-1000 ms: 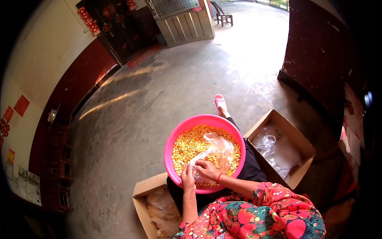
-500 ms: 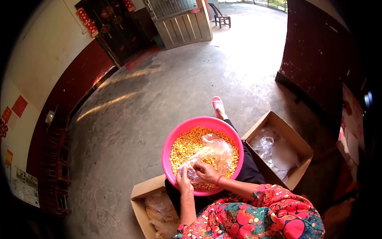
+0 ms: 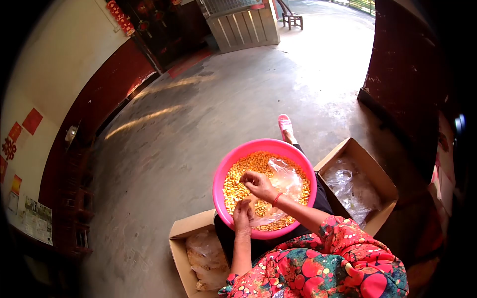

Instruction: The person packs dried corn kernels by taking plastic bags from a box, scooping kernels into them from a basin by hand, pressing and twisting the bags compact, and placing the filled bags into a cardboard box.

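Note:
A pink basin [image 3: 217, 191] full of yellow corn kernels [image 3: 237, 174] rests on my lap. On the kernels lies a clear plastic bag [image 3: 288, 180], crumpled and spread toward the basin's near side. My left hand [image 3: 242, 217] is at the near left of the basin, its fingers closed at the bag's edge. Over the kernels, my right hand [image 3: 260, 186] is raised with fingers curled and their tips close together. Whether a bit of the bag is between those fingertips is too small to tell.
A cardboard box [image 3: 387, 211] with clear plastic bags stands at my right. Another box [image 3: 176, 243], at my left, holds filled bags [image 3: 206, 256]. My foot in a pink shoe [image 3: 284, 122] extends past the basin. A wooden chair [image 3: 293, 21] stands near the bright doorway.
My right hand has moved away from my left, up and over the kernels. Both hands were together at the bag before. The whole view has shifted slightly.

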Action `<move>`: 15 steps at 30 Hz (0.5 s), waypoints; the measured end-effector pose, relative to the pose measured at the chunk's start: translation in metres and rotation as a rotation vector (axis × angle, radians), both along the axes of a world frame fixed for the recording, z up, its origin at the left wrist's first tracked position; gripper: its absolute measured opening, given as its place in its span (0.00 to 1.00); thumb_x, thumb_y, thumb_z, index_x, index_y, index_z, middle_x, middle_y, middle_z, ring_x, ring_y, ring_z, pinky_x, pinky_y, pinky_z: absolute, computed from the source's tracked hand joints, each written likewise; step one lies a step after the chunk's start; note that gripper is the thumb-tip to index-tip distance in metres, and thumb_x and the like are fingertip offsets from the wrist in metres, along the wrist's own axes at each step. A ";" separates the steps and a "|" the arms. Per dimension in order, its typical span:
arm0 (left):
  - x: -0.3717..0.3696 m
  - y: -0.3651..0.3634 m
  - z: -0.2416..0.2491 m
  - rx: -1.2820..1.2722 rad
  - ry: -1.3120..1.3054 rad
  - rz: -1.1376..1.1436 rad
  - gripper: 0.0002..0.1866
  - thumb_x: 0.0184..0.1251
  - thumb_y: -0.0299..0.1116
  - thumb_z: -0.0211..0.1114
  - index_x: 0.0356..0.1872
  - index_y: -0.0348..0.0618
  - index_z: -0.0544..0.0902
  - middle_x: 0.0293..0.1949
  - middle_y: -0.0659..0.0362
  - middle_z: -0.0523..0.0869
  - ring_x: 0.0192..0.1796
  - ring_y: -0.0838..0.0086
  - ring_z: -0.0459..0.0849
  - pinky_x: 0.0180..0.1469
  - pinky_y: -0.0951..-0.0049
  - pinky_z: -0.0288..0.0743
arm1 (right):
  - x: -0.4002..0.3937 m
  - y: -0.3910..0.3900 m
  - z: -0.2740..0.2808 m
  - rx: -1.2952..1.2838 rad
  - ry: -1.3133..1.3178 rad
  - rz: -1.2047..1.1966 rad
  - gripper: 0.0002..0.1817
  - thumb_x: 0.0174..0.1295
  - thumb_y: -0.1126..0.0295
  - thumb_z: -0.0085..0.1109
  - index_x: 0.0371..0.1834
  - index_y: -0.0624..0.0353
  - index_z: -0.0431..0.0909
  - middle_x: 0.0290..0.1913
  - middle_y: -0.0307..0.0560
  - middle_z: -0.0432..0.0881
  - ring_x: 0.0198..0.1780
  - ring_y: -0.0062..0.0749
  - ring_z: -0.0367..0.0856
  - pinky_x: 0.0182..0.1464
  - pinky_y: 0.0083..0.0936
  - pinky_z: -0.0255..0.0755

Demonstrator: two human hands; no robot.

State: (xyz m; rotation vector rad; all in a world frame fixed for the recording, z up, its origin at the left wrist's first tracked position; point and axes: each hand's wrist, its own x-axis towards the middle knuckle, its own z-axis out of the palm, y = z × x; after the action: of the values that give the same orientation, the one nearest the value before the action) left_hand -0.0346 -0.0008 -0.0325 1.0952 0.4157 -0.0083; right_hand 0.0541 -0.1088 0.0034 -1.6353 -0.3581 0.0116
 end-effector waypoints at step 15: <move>-0.004 -0.007 0.003 0.051 -0.056 -0.224 0.04 0.66 0.29 0.55 0.36 0.42 0.77 0.22 0.72 0.70 0.20 0.91 0.61 0.20 0.89 0.53 | 0.039 0.019 -0.066 -0.894 -0.376 0.041 0.13 0.55 0.65 0.53 0.44 0.53 0.72 0.45 0.51 0.71 0.50 0.48 0.69 0.48 0.40 0.67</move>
State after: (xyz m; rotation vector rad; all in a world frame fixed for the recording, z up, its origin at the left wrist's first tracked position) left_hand -0.0384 -0.0079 -0.0294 1.1848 0.2428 -0.1656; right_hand 0.0930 -0.0896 -0.0630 -2.5222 -0.7440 -0.1225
